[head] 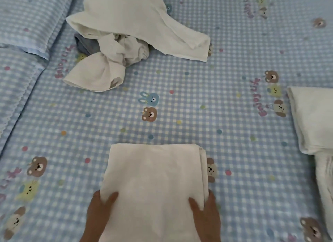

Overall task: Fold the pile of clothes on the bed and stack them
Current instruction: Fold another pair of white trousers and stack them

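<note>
A folded white cloth [155, 177] lies flat on the bed right in front of me. My left hand [98, 214] grips its near left edge, thumb on top. My right hand [207, 216] grips its near right edge the same way. Farther back, a loose pile of unfolded clothes [126, 34] sits on the bed, mostly white with a bit of grey showing underneath. At the right edge lies a stack of folded white cloths [313, 122].
The bed is covered with a blue checked sheet [180, 101] printed with bears and rabbits. A matching pillow [27, 20] lies at the back left, with a folded blanket edge [16, 90] along the left side.
</note>
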{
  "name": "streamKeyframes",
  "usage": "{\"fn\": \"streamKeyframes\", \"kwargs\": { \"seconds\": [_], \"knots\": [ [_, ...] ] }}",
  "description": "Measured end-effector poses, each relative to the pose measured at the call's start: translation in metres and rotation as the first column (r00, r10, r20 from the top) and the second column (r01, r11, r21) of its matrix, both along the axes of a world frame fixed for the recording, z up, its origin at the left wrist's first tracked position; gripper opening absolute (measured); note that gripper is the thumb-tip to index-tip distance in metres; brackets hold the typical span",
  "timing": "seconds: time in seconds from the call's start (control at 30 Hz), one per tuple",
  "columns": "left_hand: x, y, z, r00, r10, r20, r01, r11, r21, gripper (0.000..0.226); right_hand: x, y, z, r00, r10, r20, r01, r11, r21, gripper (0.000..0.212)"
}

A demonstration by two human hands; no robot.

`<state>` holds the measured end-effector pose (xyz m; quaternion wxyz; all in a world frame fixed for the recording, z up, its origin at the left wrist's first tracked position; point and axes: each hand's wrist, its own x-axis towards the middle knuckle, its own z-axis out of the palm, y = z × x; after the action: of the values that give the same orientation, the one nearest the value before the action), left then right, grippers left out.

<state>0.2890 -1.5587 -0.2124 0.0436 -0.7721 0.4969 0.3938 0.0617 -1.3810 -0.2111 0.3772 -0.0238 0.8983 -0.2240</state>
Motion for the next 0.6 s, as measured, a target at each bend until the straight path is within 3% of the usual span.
{"fn": "streamKeyframes", "kwargs": {
  "seconds": [0.17,0.33,0.6],
  "knots": [
    [-0.016,0.008,0.030,1.000,-0.006,0.028,0.009,0.993,-0.117,0.043,-0.014,0.001,0.022,0.992,0.045,-0.116,-0.059,0.991,-0.118,0.044],
    [-0.079,0.014,0.069,0.994,-0.050,-0.097,0.030,0.979,-0.203,0.038,-0.086,0.019,0.063,0.970,0.030,-0.242,-0.074,0.982,-0.175,0.041],
    [-0.309,0.074,0.120,0.854,-0.258,-0.452,0.115,0.940,-0.320,0.021,-0.301,0.110,0.151,0.855,-0.074,-0.513,-0.057,0.970,-0.235,0.029]
  ]
}}
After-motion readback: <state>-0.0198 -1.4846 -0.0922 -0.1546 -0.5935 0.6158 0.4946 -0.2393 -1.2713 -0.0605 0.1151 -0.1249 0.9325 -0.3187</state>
